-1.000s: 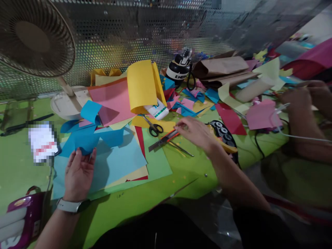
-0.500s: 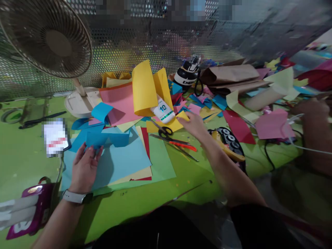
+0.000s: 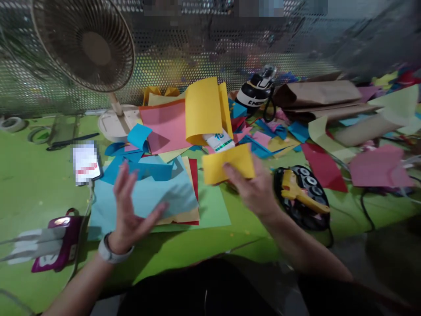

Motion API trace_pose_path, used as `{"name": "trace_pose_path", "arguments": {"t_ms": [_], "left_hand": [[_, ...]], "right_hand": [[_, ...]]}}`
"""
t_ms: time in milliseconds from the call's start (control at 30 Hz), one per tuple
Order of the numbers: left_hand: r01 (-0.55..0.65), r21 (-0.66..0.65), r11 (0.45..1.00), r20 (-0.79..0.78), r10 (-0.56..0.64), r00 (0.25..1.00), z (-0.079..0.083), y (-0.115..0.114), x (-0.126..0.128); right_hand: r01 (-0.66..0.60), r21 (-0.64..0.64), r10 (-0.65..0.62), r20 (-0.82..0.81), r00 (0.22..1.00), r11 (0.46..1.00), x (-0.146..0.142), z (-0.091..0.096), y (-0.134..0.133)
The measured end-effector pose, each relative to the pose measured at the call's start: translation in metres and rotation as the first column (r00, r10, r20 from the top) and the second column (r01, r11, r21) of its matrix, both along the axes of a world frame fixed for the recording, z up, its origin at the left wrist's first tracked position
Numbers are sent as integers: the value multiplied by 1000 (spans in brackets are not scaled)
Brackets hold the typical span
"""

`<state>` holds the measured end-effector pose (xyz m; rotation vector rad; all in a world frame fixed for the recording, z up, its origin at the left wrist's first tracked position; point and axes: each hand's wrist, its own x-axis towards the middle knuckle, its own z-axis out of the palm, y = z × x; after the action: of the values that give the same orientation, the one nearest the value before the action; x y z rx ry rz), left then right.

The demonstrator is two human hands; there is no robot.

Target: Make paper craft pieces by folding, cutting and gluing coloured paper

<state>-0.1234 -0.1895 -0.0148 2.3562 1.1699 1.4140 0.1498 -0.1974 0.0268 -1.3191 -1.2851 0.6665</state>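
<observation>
My right hand [image 3: 255, 186] grips a yellow paper strip [image 3: 226, 163] by its right end, thumb on its near face, raised above the table. My left hand [image 3: 133, 210] is open, fingers spread, over a light blue paper sheet [image 3: 164, 197]. That sheet lies on cream, red and pale green sheets [image 3: 215, 206]. Cut blue paper pieces [image 3: 158, 170] rest on its upper part. Behind the strip stands a white container [image 3: 220, 141] with green print, partly covered by a curled yellow sheet [image 3: 204, 109]. The scissors seen earlier are hidden behind the strip and my right hand.
A fan [image 3: 120, 120] stands at the back left, near a phone [image 3: 86, 162] and a purple device [image 3: 61, 245]. A black bottle [image 3: 255, 94] is at the back. On the right are a black round holder with a yellow-handled tool [image 3: 307, 199], red paper [image 3: 322, 164] and pink paper [image 3: 378, 169].
My right hand has lifted the yellow strip off the table and brought it nearer. My left hand has let go of the blue paper and opened. The view has shifted slightly.
</observation>
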Motion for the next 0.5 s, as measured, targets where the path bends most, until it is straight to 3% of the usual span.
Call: {"name": "trace_pose_path", "arguments": {"t_ms": [33, 100, 200, 267, 333, 433, 500], "left_hand": [[112, 56, 992, -92, -107, 990, 2, -6, 6], [243, 74, 967, -241, -219, 945, 2, -14, 15], [246, 122, 962, -265, -207, 942, 1, -17, 19], [223, 149, 963, -294, -172, 940, 4, -16, 14], [238, 143, 961, -405, -163, 900, 10, -15, 6], [291, 102, 951, -586, -179, 790, 12, -15, -4], [297, 55, 953, -656, -190, 730, 6, -16, -8]], "right_hand": [[-154, -93, 143, -119, 983, 984, -14, -3, -7], [-403, -188, 324, -347, 880, 895, -36, -10, -17], [-586, -203, 388, -577, 719, 784, -51, -18, -25], [-596, -214, 346, -646, 681, 774, -50, -22, -23], [-570, -254, 292, -658, 694, 781, -44, -29, -17], [-549, -357, 283, -578, 765, 756, -33, -44, -8], [-488, -407, 327, -405, 854, 772, -26, -56, -5]]}}
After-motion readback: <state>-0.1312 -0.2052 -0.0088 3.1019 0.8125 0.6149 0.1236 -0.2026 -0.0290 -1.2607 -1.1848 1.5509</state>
